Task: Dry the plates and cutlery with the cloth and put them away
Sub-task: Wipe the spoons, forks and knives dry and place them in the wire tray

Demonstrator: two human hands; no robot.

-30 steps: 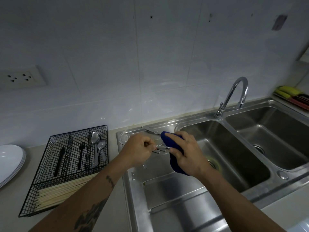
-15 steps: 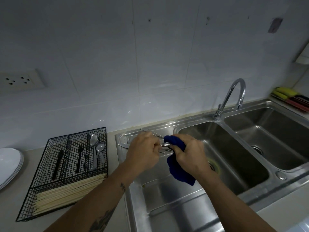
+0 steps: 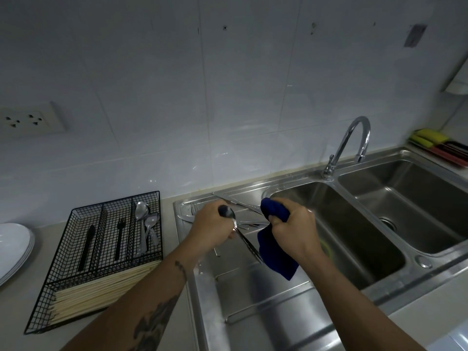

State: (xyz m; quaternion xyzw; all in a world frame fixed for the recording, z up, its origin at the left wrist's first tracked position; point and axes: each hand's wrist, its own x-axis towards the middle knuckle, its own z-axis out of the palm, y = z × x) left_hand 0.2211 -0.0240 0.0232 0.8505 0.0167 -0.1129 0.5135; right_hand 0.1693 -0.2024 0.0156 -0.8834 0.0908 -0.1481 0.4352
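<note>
The left hand point(image 3: 211, 228) grips a spoon point(image 3: 234, 225), fingers curled round its handle, bowl up, above the draining board point(image 3: 253, 300). The right hand point(image 3: 295, 230) holds the blue cloth point(image 3: 274, 249), fingers curled round it, just beside the spoon. More cutlery point(image 3: 243, 206) lies on the draining board behind the hands. On the bench point(image 3: 15, 312), a wire tray point(image 3: 101, 259) holds sorted cutlery, with plates point(image 3: 14, 247) at far left.

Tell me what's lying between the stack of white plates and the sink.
In the head view, a black wire cutlery tray sits on the counter between the white plates and the sink, holding spoons, black cutlery and chopsticks.
</note>
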